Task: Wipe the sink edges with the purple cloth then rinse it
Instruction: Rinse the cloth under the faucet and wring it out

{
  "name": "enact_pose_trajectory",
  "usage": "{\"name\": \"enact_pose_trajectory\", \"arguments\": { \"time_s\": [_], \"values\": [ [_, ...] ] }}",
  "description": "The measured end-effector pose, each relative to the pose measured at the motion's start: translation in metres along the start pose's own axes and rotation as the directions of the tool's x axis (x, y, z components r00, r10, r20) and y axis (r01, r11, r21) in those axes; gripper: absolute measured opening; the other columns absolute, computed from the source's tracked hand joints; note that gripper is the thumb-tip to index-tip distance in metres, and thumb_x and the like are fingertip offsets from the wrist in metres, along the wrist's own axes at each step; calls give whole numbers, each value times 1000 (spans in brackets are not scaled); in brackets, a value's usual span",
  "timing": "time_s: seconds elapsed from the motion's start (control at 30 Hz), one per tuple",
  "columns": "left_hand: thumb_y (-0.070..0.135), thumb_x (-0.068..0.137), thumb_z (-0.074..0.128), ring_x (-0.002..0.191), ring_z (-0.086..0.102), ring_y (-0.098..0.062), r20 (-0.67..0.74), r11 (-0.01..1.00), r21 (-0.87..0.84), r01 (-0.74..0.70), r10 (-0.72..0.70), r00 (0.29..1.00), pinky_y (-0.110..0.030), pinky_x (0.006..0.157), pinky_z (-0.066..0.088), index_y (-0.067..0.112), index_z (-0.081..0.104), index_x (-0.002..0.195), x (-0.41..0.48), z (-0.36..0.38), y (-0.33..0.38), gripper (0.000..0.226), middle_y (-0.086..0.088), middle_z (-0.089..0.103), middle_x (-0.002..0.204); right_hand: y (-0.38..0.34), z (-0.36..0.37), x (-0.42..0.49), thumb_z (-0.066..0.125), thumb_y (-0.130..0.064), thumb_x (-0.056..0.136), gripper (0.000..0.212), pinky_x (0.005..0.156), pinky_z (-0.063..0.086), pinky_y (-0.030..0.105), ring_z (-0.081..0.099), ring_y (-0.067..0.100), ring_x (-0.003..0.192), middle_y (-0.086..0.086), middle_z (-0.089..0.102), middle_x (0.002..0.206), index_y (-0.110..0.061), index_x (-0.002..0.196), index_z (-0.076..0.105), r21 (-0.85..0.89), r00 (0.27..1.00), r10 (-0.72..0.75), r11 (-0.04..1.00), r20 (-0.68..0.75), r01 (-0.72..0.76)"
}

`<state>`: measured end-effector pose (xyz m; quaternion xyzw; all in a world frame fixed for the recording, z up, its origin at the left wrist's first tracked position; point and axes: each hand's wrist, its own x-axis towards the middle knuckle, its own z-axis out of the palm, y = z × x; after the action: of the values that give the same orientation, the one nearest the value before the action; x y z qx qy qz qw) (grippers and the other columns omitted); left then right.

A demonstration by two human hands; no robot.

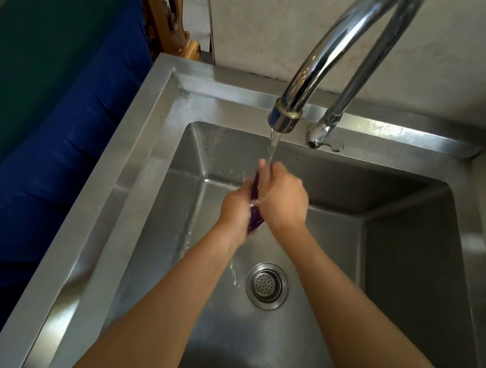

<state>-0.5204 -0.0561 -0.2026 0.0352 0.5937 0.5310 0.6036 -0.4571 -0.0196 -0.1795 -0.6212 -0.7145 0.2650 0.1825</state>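
Observation:
The purple cloth [254, 218] is bunched between both palms over the steel sink [140, 159]; only a thin strip of it shows. My left hand [234, 209] grips it from the left, and my right hand [282, 199] grips it from the right, fingers pointing up toward the spout. Water runs from the chrome tap [285, 117] in a thin stream onto my right hand's fingers and the cloth. Drops fall from the cloth toward the basin floor.
A round drain strainer [267, 285] sits in the basin floor below my forearms. The tap's lever [324, 133] stands on the back rim. A blue and green cloth-covered surface [53, 130] lies left of the sink. A pale wall rises behind.

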Motion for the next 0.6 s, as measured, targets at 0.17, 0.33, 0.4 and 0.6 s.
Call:
{"name": "enact_pose_trajectory", "arguments": {
  "time_s": [0.17,0.33,0.4,0.6],
  "values": [
    [49,91,43,53,61,-11,-128,964,193,-186,213,969,-16,36,40,26,60,69,7,-1,2,37,2,63,66,36,-7,18,30,-42,98,40,74,47,39,61,38,93,17,67,99,-14,109,57,-13,989,4,1000,145,-2],
    [48,91,43,68,62,-16,-133,983,174,-61,85,988,-24,53,47,22,61,79,15,-12,12,34,0,66,77,21,-15,-14,41,-41,93,23,80,49,40,59,25,97,5,64,104,-27,104,55,202,959,-236,958,160,202],
    [41,96,32,65,60,-11,-4,984,160,-82,83,997,-23,54,50,22,55,79,13,-12,9,34,9,65,67,0,-9,-25,40,-47,92,29,70,49,39,61,26,87,5,64,93,-24,93,57,137,951,-292,951,104,277],
    [33,94,37,43,49,-10,29,998,30,62,-63,998,-19,43,32,22,58,37,9,-2,4,61,5,52,45,-17,1,-2,28,-42,98,45,61,36,35,63,38,77,14,68,81,-11,83,58,-130,977,-210,968,40,214]
  ]
}}
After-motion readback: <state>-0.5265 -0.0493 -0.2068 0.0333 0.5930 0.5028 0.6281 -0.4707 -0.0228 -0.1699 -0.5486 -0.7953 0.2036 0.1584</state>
